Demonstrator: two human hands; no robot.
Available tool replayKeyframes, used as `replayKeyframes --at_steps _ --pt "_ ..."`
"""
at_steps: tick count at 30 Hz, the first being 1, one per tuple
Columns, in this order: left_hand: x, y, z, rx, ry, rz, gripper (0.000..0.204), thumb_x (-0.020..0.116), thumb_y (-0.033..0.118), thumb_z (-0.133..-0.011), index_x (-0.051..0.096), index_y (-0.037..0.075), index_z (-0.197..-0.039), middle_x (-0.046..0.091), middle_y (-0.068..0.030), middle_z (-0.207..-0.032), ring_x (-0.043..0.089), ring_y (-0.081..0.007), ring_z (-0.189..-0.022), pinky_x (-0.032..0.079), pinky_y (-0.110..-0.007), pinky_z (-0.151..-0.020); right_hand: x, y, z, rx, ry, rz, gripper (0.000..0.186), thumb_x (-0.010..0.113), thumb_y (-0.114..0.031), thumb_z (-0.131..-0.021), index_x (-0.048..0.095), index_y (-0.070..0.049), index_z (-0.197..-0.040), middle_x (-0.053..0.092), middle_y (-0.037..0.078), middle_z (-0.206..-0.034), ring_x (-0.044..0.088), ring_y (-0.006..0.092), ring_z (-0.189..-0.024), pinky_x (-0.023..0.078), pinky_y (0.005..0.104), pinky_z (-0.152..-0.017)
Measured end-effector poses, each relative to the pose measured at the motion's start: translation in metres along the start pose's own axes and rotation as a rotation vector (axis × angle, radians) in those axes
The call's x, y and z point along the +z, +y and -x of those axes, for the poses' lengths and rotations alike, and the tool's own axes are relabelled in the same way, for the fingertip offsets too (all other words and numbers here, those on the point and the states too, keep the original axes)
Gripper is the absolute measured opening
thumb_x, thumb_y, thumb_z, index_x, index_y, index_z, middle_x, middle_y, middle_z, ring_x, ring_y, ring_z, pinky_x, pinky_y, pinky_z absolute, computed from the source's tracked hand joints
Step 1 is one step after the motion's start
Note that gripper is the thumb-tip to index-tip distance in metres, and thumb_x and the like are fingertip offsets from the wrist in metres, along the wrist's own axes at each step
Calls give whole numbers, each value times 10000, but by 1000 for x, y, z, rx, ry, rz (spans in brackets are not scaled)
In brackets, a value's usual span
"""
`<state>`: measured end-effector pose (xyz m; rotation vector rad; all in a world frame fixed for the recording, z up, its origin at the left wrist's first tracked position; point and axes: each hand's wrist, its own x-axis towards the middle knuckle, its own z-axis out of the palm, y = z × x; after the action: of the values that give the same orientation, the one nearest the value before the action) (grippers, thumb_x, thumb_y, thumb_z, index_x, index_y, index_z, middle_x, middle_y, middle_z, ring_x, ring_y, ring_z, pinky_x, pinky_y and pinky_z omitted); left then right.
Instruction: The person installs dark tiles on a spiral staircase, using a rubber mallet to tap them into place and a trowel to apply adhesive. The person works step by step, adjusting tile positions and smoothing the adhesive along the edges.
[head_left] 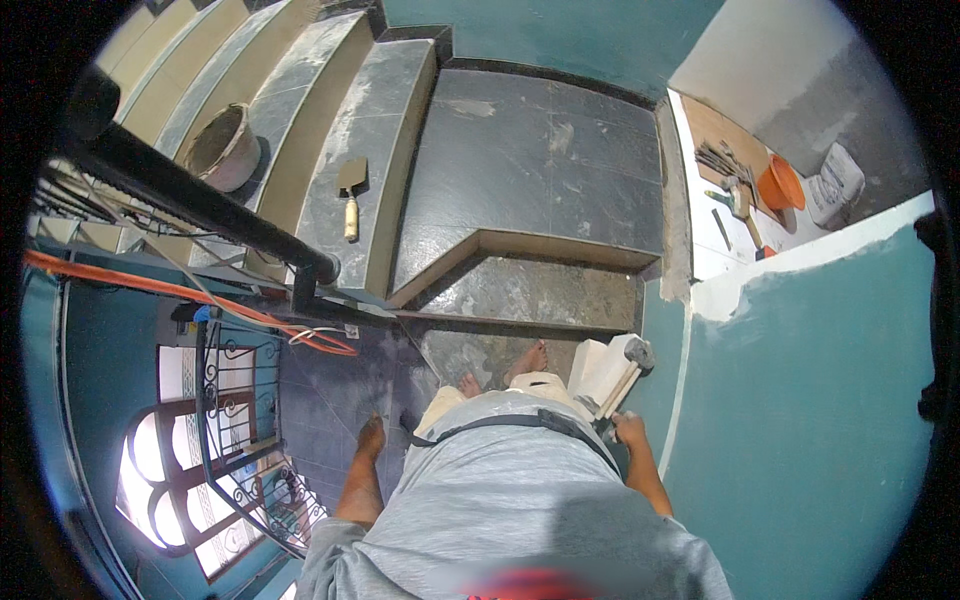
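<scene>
My left hand (371, 433) hangs at my side above the dark tiled floor, fingers loose and nothing visible in it. At my right hip my right hand (628, 430) is closed on something hard to make out, beside pale boards with wooden sticks (602, 385) that stand by the teal wall. My bare feet (525, 360) are just below a tiled step. A trowel (351, 195) and a mortar bucket (222, 145) rest on the stairs ahead left. On the white ledge at right lie hand tools (738, 198), an orange bowl (779, 182) and a white sack (836, 182).
A dark railing (220, 205) runs beside the stairs, with orange hose or cable (250, 315) along it. A tiled landing (530, 140) is ahead. The teal wall (790, 380) borders my right. Down to the left are a scrolled metal balustrade (240, 380) and a bright window (185, 450).
</scene>
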<state>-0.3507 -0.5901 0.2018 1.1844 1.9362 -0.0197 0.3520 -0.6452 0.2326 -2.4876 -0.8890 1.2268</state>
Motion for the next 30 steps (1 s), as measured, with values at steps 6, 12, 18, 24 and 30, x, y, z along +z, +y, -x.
replayKeyframes --at_steps 6,12,18,24,30 --pt "5 -1 0 55 -13 -104 577 287 390 -1069 576 -17 -1360 563 -291 -1406 535 -431 -1317 405 -493 -1127 8 28 -11 -75 15 77 315 667 -250 -957 655 63 -931 688 162 -764 692 242 -576 513 366 -471" --pt "-3 25 19 96 46 -144 464 323 265 -1051 585 -42 -1280 593 -295 -1350 570 -453 -1252 427 -514 -1097 -9 -23 25 73 -19 11 328 668 -266 -950 676 62 -973 699 181 -814 705 265 -644 519 398 -560" --pt "13 11 2 192 26 -206 454 375 290 -1044 585 -26 -1293 607 -272 -1339 551 -431 -1286 450 -502 -1083 -19 -59 42 -8 8 160 408 658 -337 -941 688 69 -953 709 248 -858 691 322 -744 526 456 -694" --pt "31 5 10 100 43 -196 442 405 294 -1040 604 16 -1320 600 -246 -1379 550 -416 -1306 445 -483 -1096 -28 -90 56 -53 32 136 343 663 -267 -957 649 51 -829 681 157 -678 691 241 -566 502 382 -519" --pt "22 13 34 100 25 -47 539 291 374 -1082 579 19 -1368 573 -239 -1424 514 -418 -1350 404 -476 -1137 -30 -72 43 -57 -34 66 321 665 -269 -955 636 39 -873 679 157 -728 675 231 -559 499 365 -469"
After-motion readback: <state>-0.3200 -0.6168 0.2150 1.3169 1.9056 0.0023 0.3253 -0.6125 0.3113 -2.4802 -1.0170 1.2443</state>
